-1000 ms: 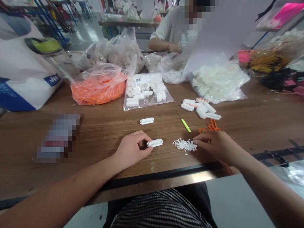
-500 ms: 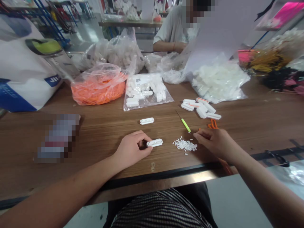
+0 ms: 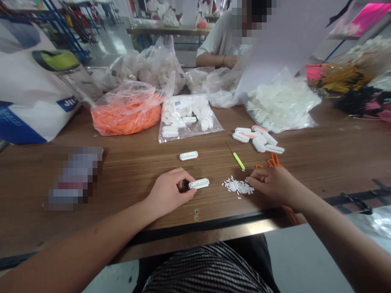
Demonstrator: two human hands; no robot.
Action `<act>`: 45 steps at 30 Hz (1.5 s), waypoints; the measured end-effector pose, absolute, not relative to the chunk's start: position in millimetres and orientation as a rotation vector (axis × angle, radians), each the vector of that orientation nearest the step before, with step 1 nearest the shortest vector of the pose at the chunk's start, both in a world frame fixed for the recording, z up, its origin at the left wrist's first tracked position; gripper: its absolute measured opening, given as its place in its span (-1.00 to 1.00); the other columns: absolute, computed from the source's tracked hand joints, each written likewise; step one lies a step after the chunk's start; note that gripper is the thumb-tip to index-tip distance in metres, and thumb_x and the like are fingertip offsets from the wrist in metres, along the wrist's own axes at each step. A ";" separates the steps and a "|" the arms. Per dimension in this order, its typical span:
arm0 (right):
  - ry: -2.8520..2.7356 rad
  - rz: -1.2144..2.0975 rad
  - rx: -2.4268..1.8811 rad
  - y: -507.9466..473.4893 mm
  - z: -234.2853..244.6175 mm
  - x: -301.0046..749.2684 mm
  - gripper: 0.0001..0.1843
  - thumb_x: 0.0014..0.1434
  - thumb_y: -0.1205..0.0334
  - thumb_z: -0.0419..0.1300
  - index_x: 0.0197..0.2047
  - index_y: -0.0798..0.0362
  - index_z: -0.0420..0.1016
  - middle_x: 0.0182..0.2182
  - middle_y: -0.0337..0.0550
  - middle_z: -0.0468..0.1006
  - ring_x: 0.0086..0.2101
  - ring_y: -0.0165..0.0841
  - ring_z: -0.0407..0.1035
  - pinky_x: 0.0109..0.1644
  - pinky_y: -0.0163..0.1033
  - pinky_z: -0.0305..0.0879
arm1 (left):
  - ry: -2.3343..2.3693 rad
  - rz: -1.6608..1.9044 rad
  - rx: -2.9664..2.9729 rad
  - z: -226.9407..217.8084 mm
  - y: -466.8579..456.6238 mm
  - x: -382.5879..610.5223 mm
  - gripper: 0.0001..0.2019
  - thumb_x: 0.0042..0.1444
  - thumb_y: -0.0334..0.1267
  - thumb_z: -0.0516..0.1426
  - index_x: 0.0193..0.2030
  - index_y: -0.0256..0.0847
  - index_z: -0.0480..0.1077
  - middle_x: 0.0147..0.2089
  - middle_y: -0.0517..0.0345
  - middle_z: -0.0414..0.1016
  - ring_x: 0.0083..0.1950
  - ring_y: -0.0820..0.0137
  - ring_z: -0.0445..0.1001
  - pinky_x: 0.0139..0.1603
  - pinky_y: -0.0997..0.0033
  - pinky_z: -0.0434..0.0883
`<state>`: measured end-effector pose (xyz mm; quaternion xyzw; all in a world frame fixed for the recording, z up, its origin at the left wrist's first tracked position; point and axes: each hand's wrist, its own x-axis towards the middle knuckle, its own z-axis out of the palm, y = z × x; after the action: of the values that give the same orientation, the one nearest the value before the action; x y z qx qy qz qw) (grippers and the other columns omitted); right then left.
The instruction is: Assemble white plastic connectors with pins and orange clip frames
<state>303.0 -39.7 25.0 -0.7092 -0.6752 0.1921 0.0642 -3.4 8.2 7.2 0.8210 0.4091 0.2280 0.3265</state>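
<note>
Your left hand point(image 3: 169, 193) grips a white plastic strip point(image 3: 198, 183); right hand point(image 3: 273, 185) curled, any hold unclear (fingertips just beside small white pegs point(image 3: 237, 186)).

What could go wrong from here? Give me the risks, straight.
The right hand sits right beside the loose pile of small white plastic pieces; a slip of its fingers could scatter them across the wooden table. The green-handled pick lies just past the pile and might get knocked into it. The white holed plastic strip at the left hand could slip and spill whatever sits in its holes.
</note>
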 end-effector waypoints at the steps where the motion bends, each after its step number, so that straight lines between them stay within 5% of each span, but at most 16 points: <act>1: -2.007 0.598 -2.140 -39.7 25.3 304.8 -0.69 0.10 0.04 0.12 -0.57 -0.03 0.49 -0.61 -0.26 0.52 -0.54 -0.37 0.37 -0.46 -0.26 0.18 | 1.077 0.597 2.150 7.9 8.1 -3.1 -0.95 0.02 -0.32 0.20 -0.34 -0.18 0.49 -0.46 0.27 0.35 -0.48 0.51 0.27 -0.43 0.50 0.22; 9: -2.079 0.826 -1.818 -34.6 20.6 313.9 -0.80 0.12 0.16 0.15 -0.37 -0.08 0.63 -0.36 -0.25 0.61 -0.34 -0.34 0.46 -0.23 -0.21 0.30 | 1.074 0.600 2.150 8.4 8.7 -3.1 -0.95 0.02 -0.32 0.19 -0.35 -0.18 0.49 -0.46 0.27 0.35 -0.49 0.51 0.26 -0.43 0.50 0.22; 21: -2.002 0.753 -1.792 -30.6 38.9 282.0 -0.82 0.13 0.15 0.18 -0.46 -0.03 0.52 -0.53 -0.26 0.54 -0.50 -0.40 0.37 -0.38 -0.24 0.24 | 1.082 0.625 2.127 6.8 6.9 -2.4 -0.93 0.00 -0.29 0.20 -0.36 -0.19 0.50 -0.49 0.27 0.32 -0.49 0.52 0.26 -0.45 0.49 0.21; 28: -2.266 0.650 -1.376 -16.1 41.9 212.3 -0.87 0.17 0.34 0.18 -0.42 0.04 0.48 -0.48 -0.26 0.50 -0.41 -0.40 0.36 -0.16 -0.17 0.18 | 1.084 0.614 2.098 6.6 5.7 -2.0 -0.93 0.00 -0.31 0.20 -0.35 -0.18 0.51 -0.49 0.28 0.30 -0.49 0.52 0.24 -0.45 0.50 0.19; 45: -2.352 0.641 -1.324 -9.0 32.9 204.0 -0.88 0.18 0.35 0.20 -0.41 0.06 0.46 -0.48 -0.28 0.48 -0.40 -0.41 0.34 -0.12 -0.19 0.11 | 1.081 0.614 2.100 5.0 6.3 -2.4 -0.94 0.00 -0.32 0.21 -0.35 -0.17 0.50 -0.48 0.28 0.29 -0.47 0.50 0.25 -0.43 0.49 0.21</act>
<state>204.0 -9.0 32.9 -0.4693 -0.8336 0.2273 0.1825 -2.4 6.3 5.0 0.8083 0.4160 0.2361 0.3433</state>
